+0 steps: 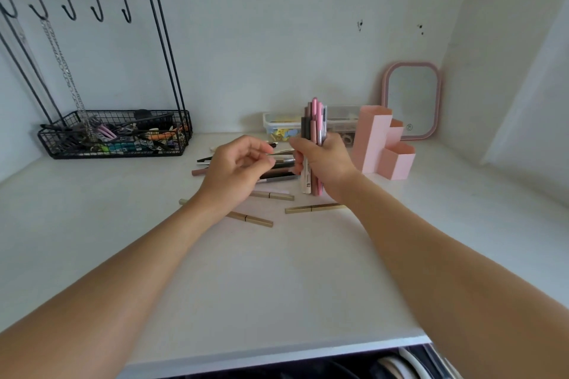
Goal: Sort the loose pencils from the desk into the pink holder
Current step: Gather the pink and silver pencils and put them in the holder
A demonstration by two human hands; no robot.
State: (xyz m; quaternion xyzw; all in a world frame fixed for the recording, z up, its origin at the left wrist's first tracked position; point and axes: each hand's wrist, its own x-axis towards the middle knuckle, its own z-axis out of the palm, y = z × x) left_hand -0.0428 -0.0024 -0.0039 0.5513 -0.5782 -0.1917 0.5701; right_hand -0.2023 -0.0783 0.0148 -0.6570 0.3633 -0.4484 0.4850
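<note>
Here the right hand is wrapped around an upright bundle of slim pencils, pink, brown and grey barrels with smooth matte finish, ends sticking out above and below the fist, lower ends just over the white desk surface. The left hand has its fingers curled with thumb and forefinger pinching a thin pencil with a pale pointed tip, which lies roughly level and points toward the bundle. The pink holder, matte plastic with three angular tubes of stepped height, stands just right of the right hand, near but apart from it; whether anything is inside cannot be told. Loose pencils remain on the desk: a dark and grey pile behind the left hand, plus three gold squared-off sticks lying flat nearer the desk edge. Behind the bundle sits a clear plastic lidded box with small colourful bits. A pink-framed rounded rectangular mirror leans at the wall. At far left is a black wire basket with hook rack, cluttered, with a metal chain hanging.
</note>
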